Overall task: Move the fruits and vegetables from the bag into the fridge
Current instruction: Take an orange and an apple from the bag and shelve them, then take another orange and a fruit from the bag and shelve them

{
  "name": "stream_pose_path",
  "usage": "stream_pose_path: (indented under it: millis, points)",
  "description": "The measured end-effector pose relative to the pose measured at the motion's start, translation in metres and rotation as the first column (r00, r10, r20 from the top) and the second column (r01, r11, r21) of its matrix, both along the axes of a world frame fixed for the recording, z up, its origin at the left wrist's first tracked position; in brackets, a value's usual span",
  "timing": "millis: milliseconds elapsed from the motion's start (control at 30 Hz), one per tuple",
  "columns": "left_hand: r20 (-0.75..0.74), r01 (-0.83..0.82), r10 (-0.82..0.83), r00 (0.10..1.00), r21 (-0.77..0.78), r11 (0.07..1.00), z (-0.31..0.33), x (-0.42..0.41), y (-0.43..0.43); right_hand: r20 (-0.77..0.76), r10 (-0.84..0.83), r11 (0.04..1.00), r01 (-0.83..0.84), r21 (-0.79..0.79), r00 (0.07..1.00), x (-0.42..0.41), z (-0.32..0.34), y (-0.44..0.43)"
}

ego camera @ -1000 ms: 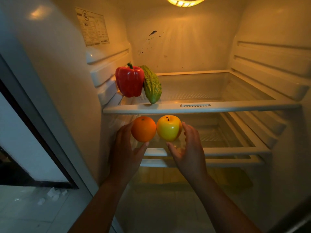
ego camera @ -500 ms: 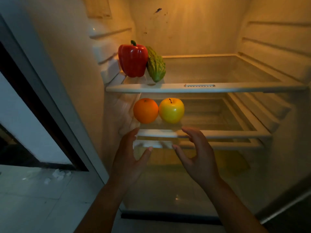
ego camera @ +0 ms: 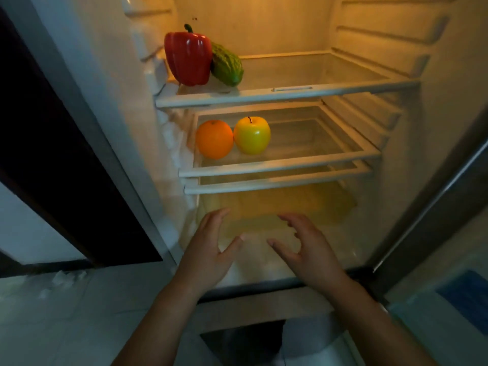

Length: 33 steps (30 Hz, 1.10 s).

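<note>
Top shelf [ego camera: 290, 95], left end: red pepper [ego camera: 188, 59] upright, bitter gourd [ego camera: 227, 66] touching its right side. 2nd shelf [ego camera: 280, 165], left: orange [ego camera: 214, 139] and yellow apple [ego camera: 252, 135], touching.

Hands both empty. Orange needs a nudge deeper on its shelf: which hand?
Left, likely. The left hand hangs open almost straight below the orange, at the left end of the middle shelf; the right hand lies further right, past the apple.

Glossy red bell pepper [ego camera: 188, 59] with a dark green stem, bumpy green bitter gourd [ego camera: 227, 65], plain orange [ego camera: 214, 139], yellow apple [ego camera: 252, 135] blushed orange-red at its edges, white-framed clear shelves [ego camera: 280, 165], amber-lit fridge walls [ego camera: 253, 25]
</note>
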State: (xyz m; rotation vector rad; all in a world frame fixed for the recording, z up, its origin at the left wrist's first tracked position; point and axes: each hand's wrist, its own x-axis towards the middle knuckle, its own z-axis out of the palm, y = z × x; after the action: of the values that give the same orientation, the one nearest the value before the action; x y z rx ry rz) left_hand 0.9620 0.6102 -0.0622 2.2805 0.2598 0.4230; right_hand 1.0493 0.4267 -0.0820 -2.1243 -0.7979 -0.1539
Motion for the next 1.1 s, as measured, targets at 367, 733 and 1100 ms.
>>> stream_pose_path:
  millis: [367,733,1100]
  points:
    - [-0.016,0.113,-0.114,0.993,-0.035,0.993,-0.014,-0.106,0.000,-0.082,-0.078,0.989,0.067,-0.129,0.994,-0.134,-0.001,-0.016]
    - [-0.174,0.361,-0.348,0.921,0.047,0.931,-0.038,-0.161,-0.043,-0.208,-0.255,0.934,0.185,-0.305,0.944,-0.229,-0.014,-0.078]
    - [-0.364,0.623,-0.542,0.757,0.153,0.767,-0.035,-0.176,-0.179,-0.264,-0.419,0.882,0.319,-0.348,0.869,-0.304,-0.008,-0.206]
